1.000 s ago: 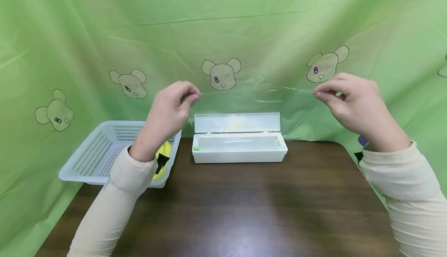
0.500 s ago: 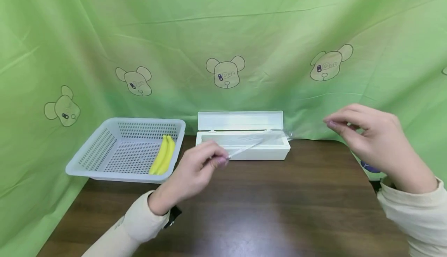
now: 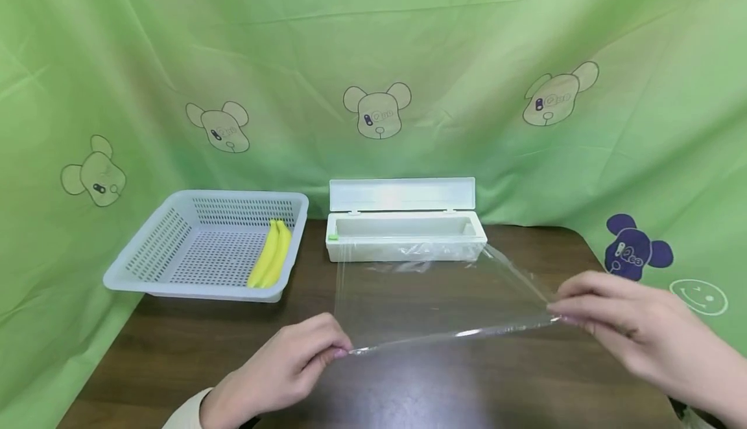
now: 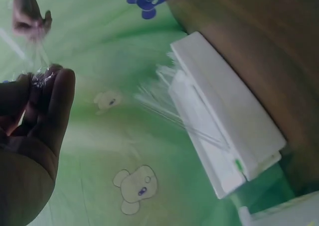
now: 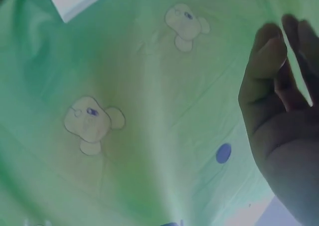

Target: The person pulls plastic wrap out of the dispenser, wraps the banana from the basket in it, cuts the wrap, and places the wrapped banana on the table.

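Observation:
A clear sheet of plastic wrap (image 3: pixel 432 299) stretches from the white wrap dispenser box (image 3: pixel 408 251) toward the near side of the table. My left hand (image 3: pixel 286 367) pinches the near left corner of the wrap between thumb and fingers. At the near right corner, my right hand (image 3: pixel 636 332) pinches it the same way. The edge between the hands is drawn into a thin, shiny line, slanting up to the right. The box's lid (image 3: pixel 403 194) stands raised at the back. In the left wrist view, crumpled wrap (image 4: pixel 40 79) shows at the left fingertips.
A pale blue plastic basket (image 3: pixel 140 247) stands left of the box, with two yellow bananas (image 3: pixel 271 254) along its right side. A green curtain (image 3: pixel 280 46) with bear-head prints hangs behind the dark wooden table (image 3: pixel 204 351). A small green piece (image 3: pixel 332 237) sits at the box's left end.
Both hands have come down and nearer from above the box, drawing the wrap out over the table. The left hand stopped hiding the bananas. The box and basket stay put.

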A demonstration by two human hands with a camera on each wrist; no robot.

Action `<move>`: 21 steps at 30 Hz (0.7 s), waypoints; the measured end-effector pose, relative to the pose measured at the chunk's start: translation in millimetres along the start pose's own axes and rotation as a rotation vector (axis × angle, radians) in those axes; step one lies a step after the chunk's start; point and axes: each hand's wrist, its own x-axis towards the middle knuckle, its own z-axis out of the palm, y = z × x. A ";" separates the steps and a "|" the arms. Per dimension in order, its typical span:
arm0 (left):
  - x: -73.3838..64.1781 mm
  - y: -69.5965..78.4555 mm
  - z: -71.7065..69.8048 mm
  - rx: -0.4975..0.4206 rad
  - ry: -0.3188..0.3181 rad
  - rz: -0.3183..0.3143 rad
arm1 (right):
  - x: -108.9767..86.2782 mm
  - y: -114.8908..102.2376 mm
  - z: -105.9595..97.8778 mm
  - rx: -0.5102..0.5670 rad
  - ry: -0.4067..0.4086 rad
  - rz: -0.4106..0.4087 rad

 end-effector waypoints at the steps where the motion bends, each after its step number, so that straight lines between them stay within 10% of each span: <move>1: -3.4 0.3 0.2 0.014 -0.013 0.009 | -4.2 -1.5 3.3 0.026 -0.009 -0.016; 8: -20.9 3.0 6.0 0.139 -0.093 0.073 | -34.0 -13.5 31.5 0.133 -0.161 0.020; 21: -30.4 4.0 13.3 0.164 -0.319 -0.053 | -78.7 -16.2 74.8 0.241 -0.270 0.125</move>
